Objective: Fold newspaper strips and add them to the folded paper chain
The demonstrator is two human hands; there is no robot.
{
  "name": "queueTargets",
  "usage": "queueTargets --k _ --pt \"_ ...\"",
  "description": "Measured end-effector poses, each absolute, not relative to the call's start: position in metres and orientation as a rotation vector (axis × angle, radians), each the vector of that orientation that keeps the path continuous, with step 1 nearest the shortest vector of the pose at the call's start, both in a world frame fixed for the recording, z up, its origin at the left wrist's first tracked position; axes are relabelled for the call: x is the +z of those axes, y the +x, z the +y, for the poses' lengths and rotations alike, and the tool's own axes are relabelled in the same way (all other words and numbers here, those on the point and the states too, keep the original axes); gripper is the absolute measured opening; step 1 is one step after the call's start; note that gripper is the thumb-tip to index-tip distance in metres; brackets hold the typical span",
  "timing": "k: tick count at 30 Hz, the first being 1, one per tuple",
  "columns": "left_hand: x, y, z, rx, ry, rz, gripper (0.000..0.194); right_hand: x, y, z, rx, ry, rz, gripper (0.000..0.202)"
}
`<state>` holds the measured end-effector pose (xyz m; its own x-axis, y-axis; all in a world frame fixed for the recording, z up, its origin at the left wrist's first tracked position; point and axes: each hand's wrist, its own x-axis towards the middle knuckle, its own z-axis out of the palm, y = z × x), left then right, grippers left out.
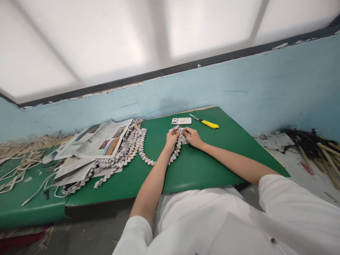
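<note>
A zigzag chain [142,153] of small folded newspaper pieces loops across the green table, passing behind my left forearm. My left hand [172,139] is closed on the upper right end of this chain, with a bit of printed paper sticking out above the fingers. Close beside it, my right hand [193,137] pinches at the same end, thumb and fingertips together. The exact fold between the fingertips is too small to make out. Just beyond my hands lie a white phone [181,121], camera side up, and a yellow-handled knife [210,124] with its blade pointing left.
Newspaper sheets [105,140] rest on a heap of folded-paper chains [127,148] to the left. A white cable [39,189] and thin pale strips [16,170] lie farther left. The green table [225,163] meets a blue wall. Bamboo-like sticks [326,159] are piled at right.
</note>
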<state>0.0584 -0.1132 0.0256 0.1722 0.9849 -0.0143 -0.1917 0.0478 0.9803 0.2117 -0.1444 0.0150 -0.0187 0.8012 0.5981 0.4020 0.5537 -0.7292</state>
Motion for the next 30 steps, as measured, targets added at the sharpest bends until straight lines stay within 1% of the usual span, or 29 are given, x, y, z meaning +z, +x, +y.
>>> queueTargets --k 9,14,17,30 --pt "0.0308 0.0590 -0.1163 1.153 1.293 0.941 0.044 0.0100 0.2173 -0.1379 0.565 -1.004 -1.541 0.035" --pt "0.0315 0.0586 -0.1157 1.173 1.318 0.926 0.038 0.0079 0.2145 -0.1357 0.611 -1.017 -1.463 0.029" --pt "0.0308 0.0584 -0.1149 1.226 1.296 0.909 0.035 0.0084 0.2132 -0.1352 0.640 -1.001 -1.444 0.029" --pt "0.0330 0.0580 -0.1182 1.170 1.207 0.910 0.043 0.0134 0.2114 -0.1372 0.629 -1.038 -1.471 0.035"
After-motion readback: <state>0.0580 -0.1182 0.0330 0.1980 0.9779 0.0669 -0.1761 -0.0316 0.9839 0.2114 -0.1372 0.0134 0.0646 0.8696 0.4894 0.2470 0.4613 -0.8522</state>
